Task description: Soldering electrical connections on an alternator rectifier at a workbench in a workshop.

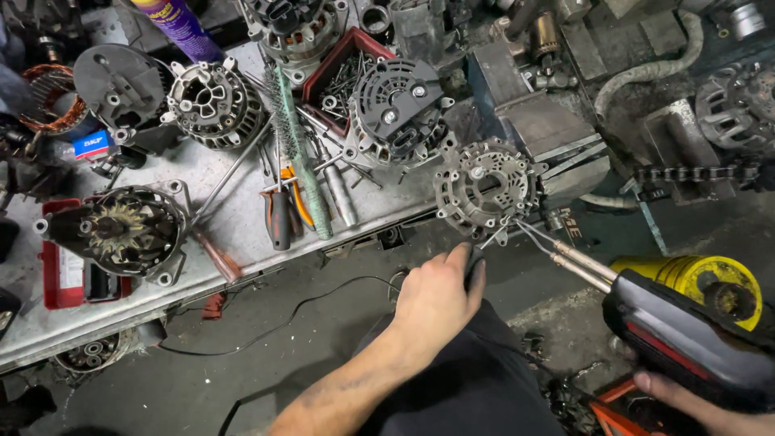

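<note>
The left hand (pixel 436 299), loosely curled and holding nothing, lay just below the rectifier plate (pixel 487 187) at the bench edge, while the right hand (pixel 686 400) gripped a soldering gun (pixel 686 331) whose tip reached up-left to it.

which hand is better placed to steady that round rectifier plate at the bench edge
Left, probably. The left hand lies just below the rectifier plate with no tool in it, while the right hand is busy gripping the soldering gun.

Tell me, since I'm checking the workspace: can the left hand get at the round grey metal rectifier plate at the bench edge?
Probably yes. The left hand lies just below the round grey metal rectifier plate, with nothing between them; only the soldering gun's twin tips come in from the right.
</note>
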